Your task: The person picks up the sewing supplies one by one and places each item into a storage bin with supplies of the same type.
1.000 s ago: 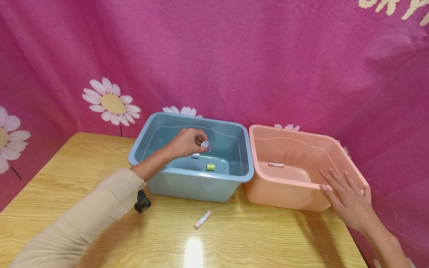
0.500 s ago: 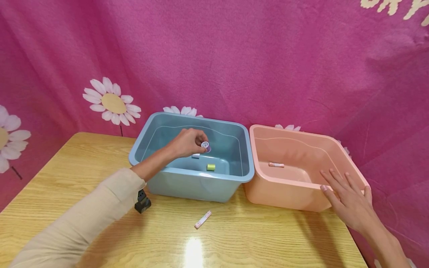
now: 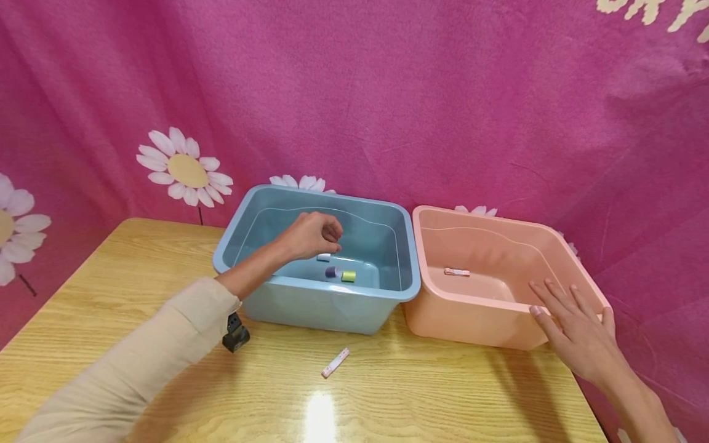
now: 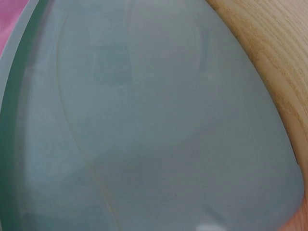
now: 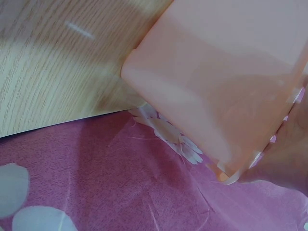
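Observation:
My left hand (image 3: 312, 235) hangs inside the blue tub (image 3: 327, 307) with loosely bent fingers and nothing between them. Below it on the tub floor lie a purple thread spool (image 3: 331, 272) and a yellow-green thread spool (image 3: 348, 276), side by side. A white spool (image 3: 324, 257) is partly hidden by the hand. My right hand (image 3: 578, 335) rests with spread, straight fingers on the front right rim of the peach tub (image 3: 471, 320). In that tub lies a small pink-and-white strip (image 3: 456, 272). The left wrist view shows just the blue tub's outer wall (image 4: 159, 115).
Another pink-and-white strip (image 3: 335, 363) lies on the wooden table (image 3: 421, 394) in front of the blue tub. The two tubs stand side by side, rims nearly meeting. Behind them hangs a magenta flowered cloth (image 3: 388, 111). The table's right edge runs close by the peach tub.
My left hand has let go of the purple thread spool, which has dropped to the blue tub's floor beside the yellow-green one. The right hand has stayed on the peach rim.

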`<state>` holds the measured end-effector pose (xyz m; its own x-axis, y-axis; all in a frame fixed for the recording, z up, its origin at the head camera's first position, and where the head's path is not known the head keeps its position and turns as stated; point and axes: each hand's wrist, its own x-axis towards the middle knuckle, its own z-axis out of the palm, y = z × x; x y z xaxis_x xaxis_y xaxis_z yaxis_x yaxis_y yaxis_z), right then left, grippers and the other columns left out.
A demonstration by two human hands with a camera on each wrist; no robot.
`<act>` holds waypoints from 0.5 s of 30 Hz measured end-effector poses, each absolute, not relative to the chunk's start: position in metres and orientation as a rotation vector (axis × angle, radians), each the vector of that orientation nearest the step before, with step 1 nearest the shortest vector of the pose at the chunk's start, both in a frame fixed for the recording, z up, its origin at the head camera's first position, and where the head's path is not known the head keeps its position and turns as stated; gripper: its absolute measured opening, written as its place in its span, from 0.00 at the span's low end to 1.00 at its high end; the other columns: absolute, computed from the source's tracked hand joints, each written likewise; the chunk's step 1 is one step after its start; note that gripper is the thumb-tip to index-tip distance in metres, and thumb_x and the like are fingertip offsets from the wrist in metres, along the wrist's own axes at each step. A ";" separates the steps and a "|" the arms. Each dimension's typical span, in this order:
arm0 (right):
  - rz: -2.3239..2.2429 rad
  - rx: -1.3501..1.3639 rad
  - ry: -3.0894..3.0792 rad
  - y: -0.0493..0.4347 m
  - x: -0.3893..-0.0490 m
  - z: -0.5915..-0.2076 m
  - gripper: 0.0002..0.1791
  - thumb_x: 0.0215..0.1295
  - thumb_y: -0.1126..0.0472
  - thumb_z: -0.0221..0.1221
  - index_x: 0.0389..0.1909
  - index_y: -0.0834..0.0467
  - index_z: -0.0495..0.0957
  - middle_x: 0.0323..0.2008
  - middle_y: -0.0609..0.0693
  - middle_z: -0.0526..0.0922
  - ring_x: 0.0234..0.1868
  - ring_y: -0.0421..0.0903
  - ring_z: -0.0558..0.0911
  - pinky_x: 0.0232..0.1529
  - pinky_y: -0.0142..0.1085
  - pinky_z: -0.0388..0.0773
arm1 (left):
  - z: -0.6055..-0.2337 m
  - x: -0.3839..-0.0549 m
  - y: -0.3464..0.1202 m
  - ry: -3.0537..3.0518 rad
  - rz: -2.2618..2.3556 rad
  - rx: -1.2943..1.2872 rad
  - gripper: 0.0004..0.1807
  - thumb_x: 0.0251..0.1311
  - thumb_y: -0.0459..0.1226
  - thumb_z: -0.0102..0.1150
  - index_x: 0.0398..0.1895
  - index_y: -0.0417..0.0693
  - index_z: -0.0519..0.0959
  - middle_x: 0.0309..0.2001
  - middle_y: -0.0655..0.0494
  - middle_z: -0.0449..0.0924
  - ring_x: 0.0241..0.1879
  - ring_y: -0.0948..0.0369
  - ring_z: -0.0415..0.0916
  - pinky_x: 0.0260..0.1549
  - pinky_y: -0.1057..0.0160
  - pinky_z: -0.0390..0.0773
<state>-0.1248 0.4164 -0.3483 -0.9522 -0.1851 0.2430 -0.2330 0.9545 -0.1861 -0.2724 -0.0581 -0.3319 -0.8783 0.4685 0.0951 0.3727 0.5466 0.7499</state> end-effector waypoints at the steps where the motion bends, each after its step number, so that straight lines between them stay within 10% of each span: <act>1: 0.312 0.312 -2.883 0.416 -0.125 -0.348 0.29 0.79 0.50 0.45 0.78 0.46 0.56 0.76 0.60 0.55 0.74 0.72 0.46 0.57 0.78 0.29 | -0.332 -0.272 -0.058 2.655 1.249 0.725 0.15 0.59 0.31 0.69 0.48 0.36 0.81 0.44 0.46 0.84 0.46 0.55 0.83 0.47 0.61 0.81; 15: 0.306 0.306 -2.879 0.416 -0.124 -0.349 0.29 0.79 0.50 0.45 0.78 0.46 0.56 0.76 0.60 0.55 0.74 0.72 0.46 0.58 0.78 0.26 | -0.330 -0.271 -0.060 2.644 1.245 0.747 0.15 0.59 0.32 0.69 0.48 0.37 0.81 0.46 0.44 0.83 0.46 0.55 0.83 0.47 0.60 0.81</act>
<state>-0.1237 0.4163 -0.3491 -0.9518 -0.1813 0.2475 -0.2293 0.9564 -0.1809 -0.2707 -0.0599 -0.3301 -0.8700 0.4839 0.0943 0.3811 0.5387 0.7514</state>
